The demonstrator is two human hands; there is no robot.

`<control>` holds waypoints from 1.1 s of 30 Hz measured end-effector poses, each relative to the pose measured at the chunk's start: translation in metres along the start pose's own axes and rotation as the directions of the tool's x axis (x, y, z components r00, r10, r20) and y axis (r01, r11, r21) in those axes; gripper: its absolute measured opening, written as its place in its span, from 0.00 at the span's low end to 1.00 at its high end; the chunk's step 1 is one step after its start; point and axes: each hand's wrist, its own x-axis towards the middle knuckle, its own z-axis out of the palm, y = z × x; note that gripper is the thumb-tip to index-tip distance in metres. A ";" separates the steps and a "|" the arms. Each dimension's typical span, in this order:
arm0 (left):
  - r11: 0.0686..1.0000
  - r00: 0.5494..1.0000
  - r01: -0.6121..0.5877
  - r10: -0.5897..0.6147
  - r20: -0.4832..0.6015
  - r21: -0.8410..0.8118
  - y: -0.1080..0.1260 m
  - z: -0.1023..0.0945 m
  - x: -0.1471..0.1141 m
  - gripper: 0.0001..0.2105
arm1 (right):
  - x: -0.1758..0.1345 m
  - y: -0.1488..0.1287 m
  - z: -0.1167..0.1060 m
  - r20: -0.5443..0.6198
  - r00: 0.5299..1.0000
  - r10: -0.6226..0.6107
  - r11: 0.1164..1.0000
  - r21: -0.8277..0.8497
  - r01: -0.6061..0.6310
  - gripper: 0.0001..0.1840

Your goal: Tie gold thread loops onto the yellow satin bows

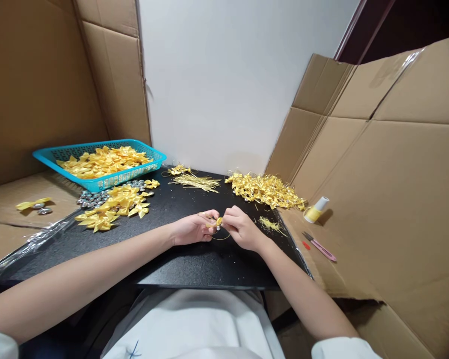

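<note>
Over the front of the black table, my left hand (196, 228) and my right hand (242, 228) meet with a small yellow ribbon bow (219, 221) between their fingertips. A silvery bell-like bead hangs at the bow's underside. From it a thin gold cord (221, 238) loops below my hands. My left fingers are curled around the bow's left side; my right thumb and fingers pinch at its right side or at the cord, partly hiding it. Left of my hands lies a pile of loose yellow bows (123, 199) beside silvery beads (93, 198).
A blue basket (97, 185) full of yellow bows stands back left. Cut gold cords (196, 182) lie at the back, with a heap of corded bows (265, 189) to their right. Cord scraps (271, 224), a thread spool (316, 210) and pink snips (321, 248) are at right. Cardboard walls surround the table.
</note>
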 end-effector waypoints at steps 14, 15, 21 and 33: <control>0.996 0.997 0.066 -0.069 -0.046 -0.059 0.000 -0.003 0.002 0.11 | -0.003 0.002 0.019 -0.143 0.988 0.062 0.997 0.059 -0.054 0.14; 0.996 0.996 0.068 -0.070 -0.048 -0.053 0.000 -0.003 0.002 0.11 | -0.003 0.002 0.020 -0.149 0.987 0.063 0.997 0.062 -0.055 0.14; 0.998 0.996 0.050 -0.054 -0.072 -0.047 0.000 0.000 0.002 0.11 | -0.004 0.004 0.022 -0.169 0.981 0.097 0.994 0.063 -0.087 0.14; 0.988 0.988 -0.154 0.153 -0.037 -0.031 0.004 0.001 0.002 0.13 | -0.003 0.002 0.021 -0.301 0.922 0.243 0.955 0.243 -0.172 0.06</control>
